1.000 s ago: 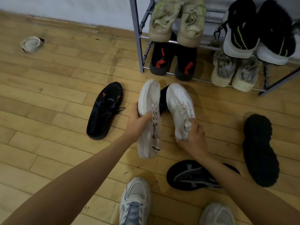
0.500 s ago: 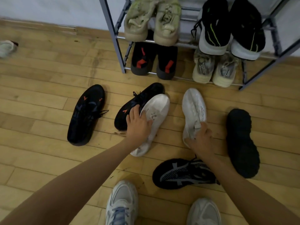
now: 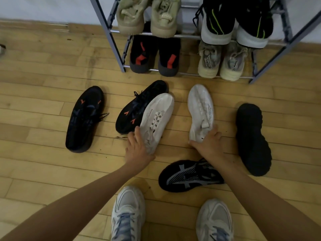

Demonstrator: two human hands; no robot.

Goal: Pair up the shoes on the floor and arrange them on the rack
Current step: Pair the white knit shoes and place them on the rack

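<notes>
Two white shoes lie on the wooden floor below the grey metal rack [image 3: 111,33]. My left hand [image 3: 137,150] rests on the heel of the left white shoe [image 3: 156,119], which leans on a black shoe with orange marks [image 3: 137,108]. My right hand [image 3: 207,145] grips the heel of the right white shoe [image 3: 200,112]. Its mate, another black shoe with orange marks [image 3: 84,119], lies further left. A black shoe with grey stripes [image 3: 189,176] lies under my right forearm. A plain black shoe [image 3: 251,138] lies at the right.
The rack holds pairs on two shelves: beige shoes [image 3: 147,16] and black-and-white shoes [image 3: 234,23] above, black shoes with red tabs [image 3: 154,56] and cream shoes [image 3: 222,61] below. My own feet in white sneakers [image 3: 128,213] stand at the bottom.
Both white shoes came down from held-up together to lying apart on the floor. The view shifted left and downward, and the second black-and-orange shoe came into sight.
</notes>
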